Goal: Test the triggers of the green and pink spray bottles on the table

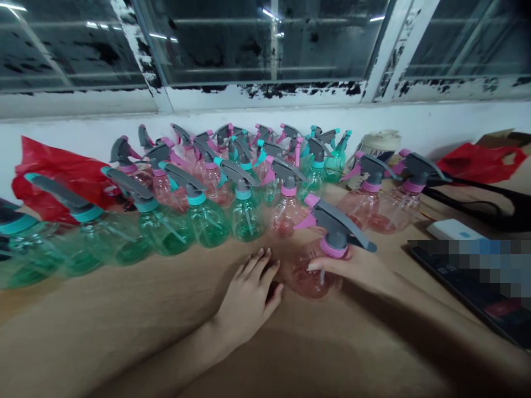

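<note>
A pink spray bottle (313,279) with a grey and pink trigger head is in my right hand (352,265). The thumb lies across the front of its body, and the other fingers are hidden behind it. My left hand (249,296) rests palm down on the table (136,331), fingers stretched out and holding nothing, just left of that bottle. Beyond my hands stands a row of spray bottles: a pink one (285,213) nearest, a green one (246,218) beside it, and several more green ones running to the left. Two pink bottles (369,204) stand behind my right hand.
More pink and green spray bottles crowd the back, by the white wall (265,108) under the windows. A red plastic bag (58,171) lies at the left, another red bag (481,163) at the right. A phone (452,282), a white box (454,229) and a jar (379,142) are also at the right.
</note>
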### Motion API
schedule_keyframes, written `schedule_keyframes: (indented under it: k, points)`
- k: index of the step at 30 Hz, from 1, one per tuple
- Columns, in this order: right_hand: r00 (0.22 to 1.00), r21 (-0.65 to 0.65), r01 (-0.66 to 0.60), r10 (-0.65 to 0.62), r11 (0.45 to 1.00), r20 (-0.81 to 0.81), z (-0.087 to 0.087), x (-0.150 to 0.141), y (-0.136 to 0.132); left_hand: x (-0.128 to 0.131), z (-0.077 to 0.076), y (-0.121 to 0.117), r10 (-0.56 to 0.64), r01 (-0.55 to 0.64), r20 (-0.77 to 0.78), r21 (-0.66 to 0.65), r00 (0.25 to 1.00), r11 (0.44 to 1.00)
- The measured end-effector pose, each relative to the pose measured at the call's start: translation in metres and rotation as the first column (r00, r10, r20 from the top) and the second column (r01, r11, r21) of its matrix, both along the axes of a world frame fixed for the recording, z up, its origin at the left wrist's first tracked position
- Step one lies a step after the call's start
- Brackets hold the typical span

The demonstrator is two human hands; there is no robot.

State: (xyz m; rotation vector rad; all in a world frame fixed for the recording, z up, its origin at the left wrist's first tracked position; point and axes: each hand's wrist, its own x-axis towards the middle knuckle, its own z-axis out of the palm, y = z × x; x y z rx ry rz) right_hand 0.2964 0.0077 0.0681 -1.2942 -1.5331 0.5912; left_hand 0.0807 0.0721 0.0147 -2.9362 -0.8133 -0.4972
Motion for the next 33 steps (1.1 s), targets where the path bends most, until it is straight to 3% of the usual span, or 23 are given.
schedule_keyframes:
  k: [3, 8, 15, 20, 27, 33]
  points:
    - [0.984, -0.046, 0.07, -0.062, 0.996, 0.165, -0.005, 0.004, -0.009, 0.0, -0.001, 0.0, 0.004, -0.004, -0.001, 0.009, 1.0, 1.0]
    - [0.896, 0.048, 0.316, -0.315, 0.947, 0.313, -0.015, 0.01, -0.025, 0.0, 0.0, -0.001, 0.019, -0.019, -0.017, 0.008, 1.0, 1.0]
    - [0.8, 0.161, 0.412, -0.44, 0.897, 0.408, -0.008, 0.039, -0.016, 0.001, 0.001, -0.001, 0.025, -0.024, -0.031, 0.026, 0.999, 0.999]
    - [0.669, 0.271, 0.434, -0.509, 0.859, 0.541, -0.006, 0.062, 0.005, 0.0, 0.001, 0.002, 0.013, -0.011, -0.027, 0.053, 1.0, 0.999]
    - [0.66, 0.137, 0.52, -0.498, 0.843, 0.563, 0.008, 0.054, 0.03, -0.002, -0.002, 0.006, 0.019, -0.019, -0.005, 0.054, 1.0, 0.998]
    - [0.611, 0.113, 0.572, -0.514, 0.813, 0.602, 0.012, 0.054, 0.044, -0.001, -0.001, 0.009, 0.011, -0.012, 0.017, 0.038, 1.0, 0.999]
